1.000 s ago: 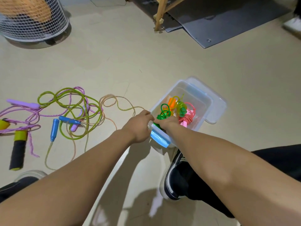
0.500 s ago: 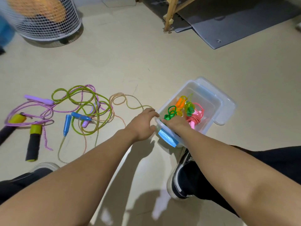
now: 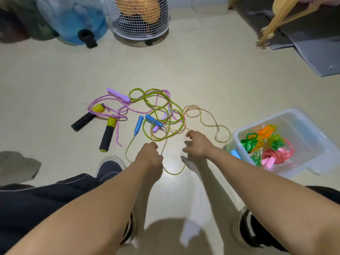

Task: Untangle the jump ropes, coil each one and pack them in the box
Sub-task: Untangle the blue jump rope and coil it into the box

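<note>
The tangle of jump ropes (image 3: pixel 156 115) lies on the floor (image 3: pixel 211 80) at centre frame, above both hands. The box (image 3: pixel 301 124), a clear plastic tub, sits at the right edge and already holds several coiled ropes (image 3: pixel 266 146) in green, orange and pink.

Grip state: the left hand (image 3: pixel 150 155) is clenched low in the middle of the frame, and appears to pinch the thin yellow-green cord (image 3: pixel 165 144) that rises from it; the contact itself is hidden behind the knuckles. The right hand (image 3: pixel 199 144) is released, fingers spread and curved downward just above the speckled orange cord (image 3: pixel 209 116), grasping nothing that can be seen.

Handling, by judgement: the cords look light, limp and thin. The glossy green one is probably slick plastic and somewhat springy; the braided pink rope (image 3: pixel 110 100) and the orange one should be softer and likelier to snag. None appears fragile. The handles are the firm points to hold: the blue handles (image 3: pixel 145 122), the lilac handle (image 3: pixel 117 93) and the black foam handles (image 3: pixel 95 126). Drawing a handle back through the loops seems safer than pulling mid-cord.

Not determinable: which cord belongs to which handle inside the knot, the orange cord's ends, and the box's near wall behind the right forearm. The upper left of the frame is blurred; a blue container (image 3: pixel 77 21) and a wire basket (image 3: pixel 139 21) are cut off at the top.
</note>
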